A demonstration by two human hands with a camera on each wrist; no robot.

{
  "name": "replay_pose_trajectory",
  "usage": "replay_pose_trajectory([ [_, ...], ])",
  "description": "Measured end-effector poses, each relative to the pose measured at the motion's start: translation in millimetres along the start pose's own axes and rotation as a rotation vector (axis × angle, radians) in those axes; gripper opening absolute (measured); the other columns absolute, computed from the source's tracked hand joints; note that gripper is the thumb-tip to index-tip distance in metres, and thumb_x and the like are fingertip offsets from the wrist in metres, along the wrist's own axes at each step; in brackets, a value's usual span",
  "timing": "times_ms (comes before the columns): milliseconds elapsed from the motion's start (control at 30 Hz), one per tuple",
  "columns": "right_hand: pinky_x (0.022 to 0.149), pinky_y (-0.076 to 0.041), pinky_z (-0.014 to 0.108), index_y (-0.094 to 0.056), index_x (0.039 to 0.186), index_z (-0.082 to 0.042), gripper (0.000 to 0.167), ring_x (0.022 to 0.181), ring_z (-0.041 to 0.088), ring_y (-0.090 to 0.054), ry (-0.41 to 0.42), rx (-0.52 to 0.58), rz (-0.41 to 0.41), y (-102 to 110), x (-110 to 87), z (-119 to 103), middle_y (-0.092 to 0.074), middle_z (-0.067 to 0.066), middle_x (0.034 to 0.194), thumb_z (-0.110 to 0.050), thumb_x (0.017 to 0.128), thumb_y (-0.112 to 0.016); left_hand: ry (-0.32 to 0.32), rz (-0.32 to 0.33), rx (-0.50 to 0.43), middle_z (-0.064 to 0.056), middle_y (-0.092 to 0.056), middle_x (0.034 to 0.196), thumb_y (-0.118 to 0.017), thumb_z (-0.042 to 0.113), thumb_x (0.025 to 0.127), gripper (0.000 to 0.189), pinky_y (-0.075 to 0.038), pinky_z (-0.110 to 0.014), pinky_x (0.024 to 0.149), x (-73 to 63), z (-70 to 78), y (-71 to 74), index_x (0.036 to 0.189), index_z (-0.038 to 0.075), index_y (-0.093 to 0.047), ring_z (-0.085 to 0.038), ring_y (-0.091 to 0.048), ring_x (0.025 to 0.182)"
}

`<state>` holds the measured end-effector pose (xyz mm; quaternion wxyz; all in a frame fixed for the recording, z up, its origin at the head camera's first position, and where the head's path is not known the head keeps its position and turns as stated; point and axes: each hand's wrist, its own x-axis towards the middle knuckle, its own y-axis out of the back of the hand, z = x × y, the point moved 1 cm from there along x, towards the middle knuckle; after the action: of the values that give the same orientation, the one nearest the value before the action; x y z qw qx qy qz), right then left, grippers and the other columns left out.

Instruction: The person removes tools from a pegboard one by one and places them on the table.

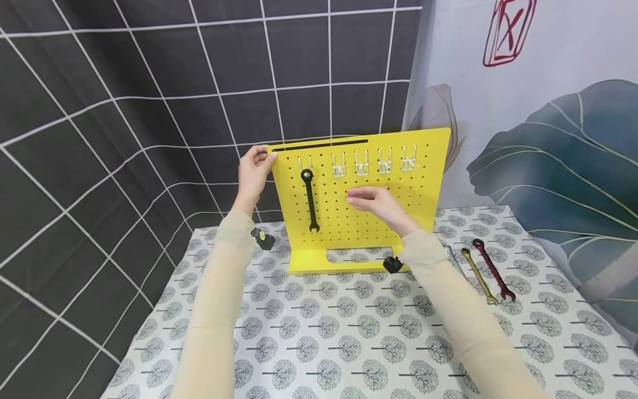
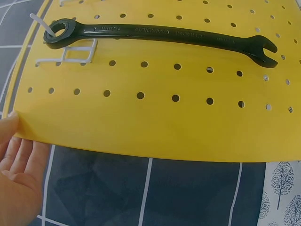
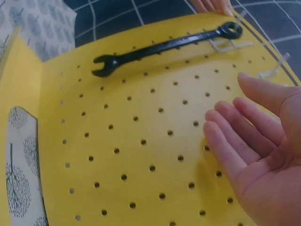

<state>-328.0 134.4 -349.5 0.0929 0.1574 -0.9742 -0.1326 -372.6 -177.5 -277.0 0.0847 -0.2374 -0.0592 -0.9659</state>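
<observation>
A yellow pegboard (image 1: pixel 344 235) stands upright on the table, a black combination wrench (image 1: pixel 310 200) hanging by its ring end from its leftmost white hook. My left hand (image 1: pixel 253 174) pinches the board's upper left corner; in the left wrist view the thumb (image 2: pixel 8 127) is at the front edge, the fingers lower and partly behind. In front of the board's middle, my right hand (image 1: pixel 380 204) hovers with relaxed, slightly bent fingers and holds nothing. The right wrist view shows its bare palm (image 3: pixel 268 179), with the wrench's open end pointing away from it.
Several more white hooks (image 1: pixel 361 165) line the board's top right. On the table (image 1: pixel 329 349) at right lie a dark red wrench (image 1: pixel 492 269) and a yellow-green wrench (image 1: pixel 477 274); beside them a bluish, silvery tool (image 1: pixel 456 260) is partly hidden by my right sleeve. A dark tiled curtain (image 1: pixel 239 61) hangs behind.
</observation>
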Motion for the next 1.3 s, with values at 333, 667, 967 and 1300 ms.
replay_pose_trajectory([
  [333, 0.109, -0.044, 0.039, -0.060, 0.138, -0.009, 0.046, 0.120, 0.024, -0.060, 0.021, 0.003, 0.003, -21.8, 15.9, -13.5, -0.063, 0.009, 0.134, -0.024, 0.096, -0.071, -0.002, 0.001, 0.005, 0.000, -0.063, 0.095, -0.069, 0.012, 0.097, 0.031, -0.056, -0.028, 0.084, 1.1, -0.1, -1.6, 0.122, -0.005, -0.061, -0.011, -0.063, 0.088],
  [667, 0.104, -0.049, 0.035, -0.059, 0.137, -0.006, 0.045, 0.118, 0.025, -0.061, 0.035, 0.059, -0.014, -37.3, 26.3, -18.1, -0.063, 0.010, 0.132, -0.020, 0.096, -0.071, 0.019, 0.001, 0.019, -0.002, -0.064, 0.099, -0.069, 0.013, 0.097, 0.032, -0.056, -0.030, 0.088, 0.9, 0.0, -0.6, 0.123, -0.004, -0.061, -0.013, -0.063, 0.092],
  [967, 0.103, -0.050, 0.034, -0.059, 0.136, -0.005, 0.045, 0.118, 0.026, -0.061, 0.064, 0.084, 0.010, -51.4, 38.0, -11.1, -0.064, 0.012, 0.130, -0.017, 0.095, -0.072, 0.014, -0.002, 0.013, -0.001, -0.064, 0.097, -0.069, 0.012, 0.097, 0.031, -0.057, -0.029, 0.085, -2.0, -0.6, -2.6, 0.122, -0.004, -0.061, -0.013, -0.064, 0.089],
  [1300, 0.107, -0.047, 0.038, -0.058, 0.139, -0.009, 0.050, 0.120, 0.022, -0.060, 0.056, 0.053, -0.003, -66.1, 46.5, -6.9, -0.064, 0.007, 0.132, -0.025, 0.094, -0.073, 0.025, 0.002, 0.018, -0.002, -0.063, 0.097, -0.069, 0.014, 0.097, 0.033, -0.056, -0.031, 0.086, 0.1, 0.0, -0.8, 0.123, -0.004, -0.061, -0.014, -0.063, 0.091],
])
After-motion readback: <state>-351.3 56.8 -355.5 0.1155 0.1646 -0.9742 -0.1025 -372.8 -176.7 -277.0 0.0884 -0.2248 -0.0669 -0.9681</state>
